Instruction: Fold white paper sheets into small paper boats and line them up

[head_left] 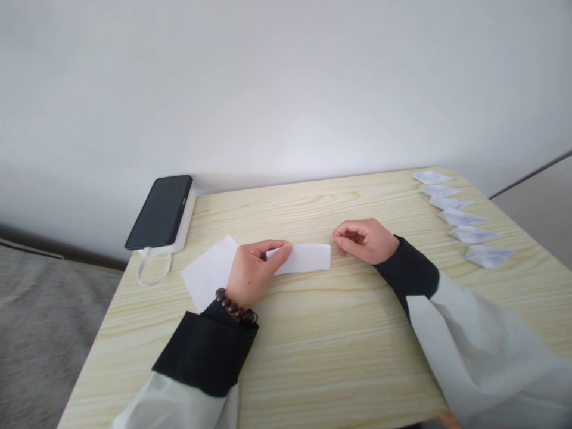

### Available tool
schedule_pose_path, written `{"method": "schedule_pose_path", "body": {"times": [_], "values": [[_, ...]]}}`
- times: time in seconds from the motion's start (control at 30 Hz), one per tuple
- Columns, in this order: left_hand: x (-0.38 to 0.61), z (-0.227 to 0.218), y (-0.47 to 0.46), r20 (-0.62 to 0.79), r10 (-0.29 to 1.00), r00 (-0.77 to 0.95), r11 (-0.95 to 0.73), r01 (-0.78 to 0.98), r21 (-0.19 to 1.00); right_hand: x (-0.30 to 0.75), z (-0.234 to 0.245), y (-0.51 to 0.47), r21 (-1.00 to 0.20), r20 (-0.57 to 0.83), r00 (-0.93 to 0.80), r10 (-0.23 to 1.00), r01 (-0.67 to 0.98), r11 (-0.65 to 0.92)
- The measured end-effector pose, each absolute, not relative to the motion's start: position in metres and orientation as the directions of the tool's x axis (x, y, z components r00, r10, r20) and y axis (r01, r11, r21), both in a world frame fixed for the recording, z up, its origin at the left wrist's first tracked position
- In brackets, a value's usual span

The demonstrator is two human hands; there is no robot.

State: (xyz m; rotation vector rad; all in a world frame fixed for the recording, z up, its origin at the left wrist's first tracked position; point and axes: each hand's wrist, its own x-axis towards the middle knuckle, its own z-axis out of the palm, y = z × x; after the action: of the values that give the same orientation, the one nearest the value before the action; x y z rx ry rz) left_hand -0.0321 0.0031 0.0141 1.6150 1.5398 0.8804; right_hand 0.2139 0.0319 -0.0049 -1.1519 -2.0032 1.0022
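Note:
My left hand (254, 271), with a dark bead bracelet at the wrist, pinches a folded strip of white paper (310, 257) between thumb and fingers. The strip lies along the table, pointing right, and its left end is hidden under the hand. Just past the strip's right end rests my right hand (364, 240), its fingers loosely curled with thumb and forefinger together; nothing shows in them. A flat white sheet of paper (210, 271) lies partly beneath my left hand and wrist.
Several folded paper boats (489, 256) stand in a row along the right side of the wooden table (326, 351). At the back left, a black phone (159, 211) lies on a white block (185, 225), with a white cable (154, 280) looping down. A white wall (286, 89) rises behind.

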Motion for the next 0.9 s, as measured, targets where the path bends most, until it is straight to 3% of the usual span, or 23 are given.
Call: {"method": "schedule_pose_path", "body": {"times": [0.17, 0.4, 0.6, 0.9], "values": [[-0.028, 0.012, 0.001, 0.056, 0.994, 0.09, -0.096, 0.544, 0.834, 0.194, -0.006, 0.022, -0.781, 0.311, -0.423, 0.851, 0.396, 0.482], [-0.022, 0.015, -0.007, 0.18, 0.964, 0.195, -0.257, 0.525, 0.812, 0.176, -0.008, 0.011, -0.48, 0.524, -0.513, 0.68, 0.482, 0.733], [-0.018, 0.014, -0.01, 0.243, 0.947, 0.21, -0.32, 0.556, 0.767, 0.175, -0.006, 0.009, -0.319, 0.579, -0.553, 0.6, 0.524, 0.79], [-0.014, 0.013, -0.013, 0.356, 0.888, 0.29, -0.458, 0.504, 0.732, 0.173, -0.002, 0.007, -0.245, 0.583, -0.595, 0.553, 0.52, 0.818]]}}
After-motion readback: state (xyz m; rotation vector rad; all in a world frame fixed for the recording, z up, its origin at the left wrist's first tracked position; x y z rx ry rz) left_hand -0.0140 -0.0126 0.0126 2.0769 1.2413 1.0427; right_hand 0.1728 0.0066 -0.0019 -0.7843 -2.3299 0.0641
